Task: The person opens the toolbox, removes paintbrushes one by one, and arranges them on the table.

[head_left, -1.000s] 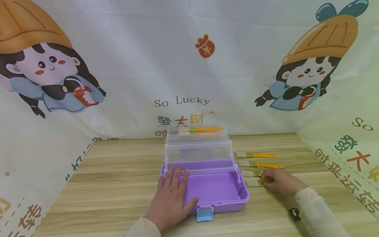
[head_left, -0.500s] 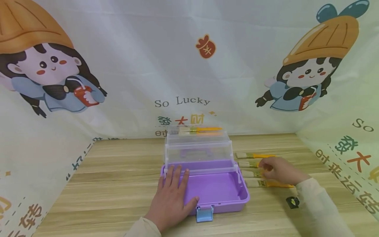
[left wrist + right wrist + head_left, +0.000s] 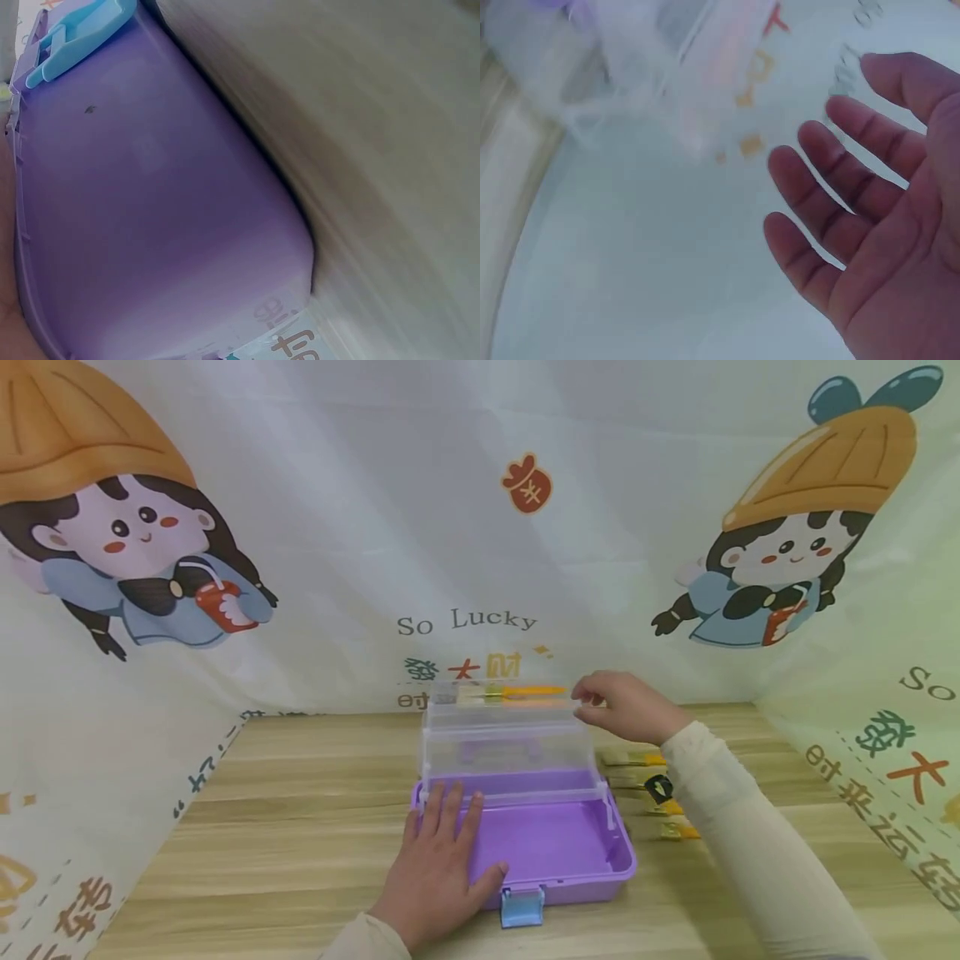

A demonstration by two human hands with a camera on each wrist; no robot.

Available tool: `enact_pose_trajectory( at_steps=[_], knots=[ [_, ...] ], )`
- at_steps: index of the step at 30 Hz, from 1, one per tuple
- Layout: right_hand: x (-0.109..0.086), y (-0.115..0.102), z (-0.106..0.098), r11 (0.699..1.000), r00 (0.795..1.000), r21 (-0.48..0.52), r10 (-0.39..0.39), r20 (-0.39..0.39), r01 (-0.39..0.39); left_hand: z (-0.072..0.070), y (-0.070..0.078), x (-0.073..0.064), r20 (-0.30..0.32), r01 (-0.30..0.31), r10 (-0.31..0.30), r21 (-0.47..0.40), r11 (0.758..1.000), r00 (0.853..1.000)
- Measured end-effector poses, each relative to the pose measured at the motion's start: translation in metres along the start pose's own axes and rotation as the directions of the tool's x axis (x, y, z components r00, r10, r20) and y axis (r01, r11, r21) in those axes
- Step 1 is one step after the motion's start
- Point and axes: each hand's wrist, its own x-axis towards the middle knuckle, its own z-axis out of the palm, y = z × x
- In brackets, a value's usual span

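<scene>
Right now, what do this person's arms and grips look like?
The left cream cloth sleeve shows only near its cuff; the right cream cloth sleeve runs long and plain, with a small black, pale-marked piece beside it. The five-fingered left grip and right grip are bare, with no gloves or rings visible.

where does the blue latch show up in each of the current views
Head: the blue latch is low, slightly right of centre, on the front of the purple box.
Left wrist: in the upper-left corner.
Right wrist: not in it.
Shared landmark: the printed cloth, in all three; a patch shows at the left wrist view's bottom edge.
</scene>
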Motion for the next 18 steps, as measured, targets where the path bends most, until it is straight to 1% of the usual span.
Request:
enact_pose_trajectory(
  at_steps=[4, 8, 12, 18],
  knots=[
    [0.032, -0.011, 0.006, 0.998, 0.998, -0.037, -0.045, 0.038, 0.047, 0.000, 0.002, 0.001, 0.006, -0.004, 0.004, -0.006, 1.000, 1.000],
    [0.059, -0.016, 0.018, 0.996, 0.996, -0.051, -0.074, 0.058, 0.077, -0.002, 0.002, 0.002, 0.009, -0.005, 0.005, 0.005, 1.000, 1.000],
    [0.077, -0.017, 0.032, 0.997, 0.995, -0.051, -0.054, 0.080, 0.058, -0.002, 0.001, 0.001, 0.003, -0.010, 0.010, 0.007, 1.000, 1.000],
    [0.095, -0.016, 0.047, 0.998, 0.993, -0.049, -0.029, 0.118, 0.035, 0.000, 0.000, 0.000, -0.015, -0.019, 0.020, 0.015, 1.000, 1.000]
  ],
)
